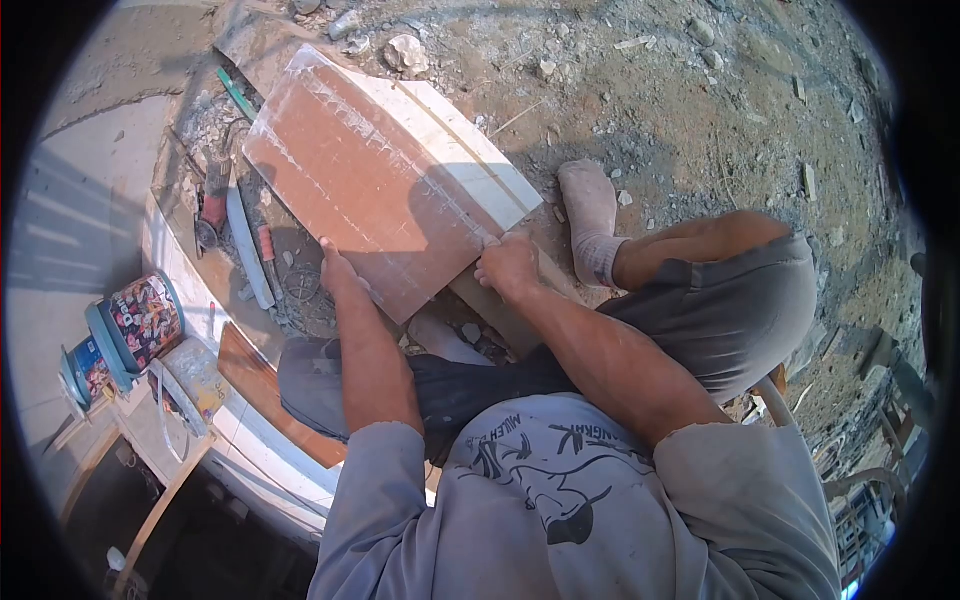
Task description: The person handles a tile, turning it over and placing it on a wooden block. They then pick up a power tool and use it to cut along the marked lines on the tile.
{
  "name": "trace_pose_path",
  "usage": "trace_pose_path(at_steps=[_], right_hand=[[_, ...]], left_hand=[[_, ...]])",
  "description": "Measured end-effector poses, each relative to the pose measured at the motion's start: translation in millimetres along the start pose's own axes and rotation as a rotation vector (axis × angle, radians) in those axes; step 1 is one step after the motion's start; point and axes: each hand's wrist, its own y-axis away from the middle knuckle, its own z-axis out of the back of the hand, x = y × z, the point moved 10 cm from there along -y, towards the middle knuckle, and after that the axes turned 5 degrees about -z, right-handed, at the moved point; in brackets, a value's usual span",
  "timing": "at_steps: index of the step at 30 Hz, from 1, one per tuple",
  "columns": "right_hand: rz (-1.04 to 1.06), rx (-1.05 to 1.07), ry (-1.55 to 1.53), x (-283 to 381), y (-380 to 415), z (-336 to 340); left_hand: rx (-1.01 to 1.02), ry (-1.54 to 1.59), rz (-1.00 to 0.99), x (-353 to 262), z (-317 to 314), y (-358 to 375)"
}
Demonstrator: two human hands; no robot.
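Note:
A large reddish-brown flat panel, streaked with whitish dust, lies tilted across the ground in front of me. My left hand grips its near left edge, with the fingers partly hidden. At the near right corner, my right hand is closed on the panel's edge. A white panel with a brown strip along it shows from under the far right side of the reddish one. Beneath the near corner runs a wooden board, close to my socked foot.
Left of the panel lie a red angle grinder, a white strip and a red-handled tool. Printed buckets stand on the ledge at left, near a brown plank. A stone and rubble cover the dirt ground.

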Motion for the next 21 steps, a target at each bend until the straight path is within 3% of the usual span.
trace_pose_path(at_steps=[8, 21], right_hand=[[-0.019, 0.12, -0.093, 10.2, 10.9, -4.8], [-0.029, 0.072, -0.11, 9.8, 12.4, 1.9]], left_hand=[[-0.001, 0.024, -0.071, 1.3, 1.6, -8.1], [-0.037, 0.036, -0.071, -2.6, 1.6, 0.9]])
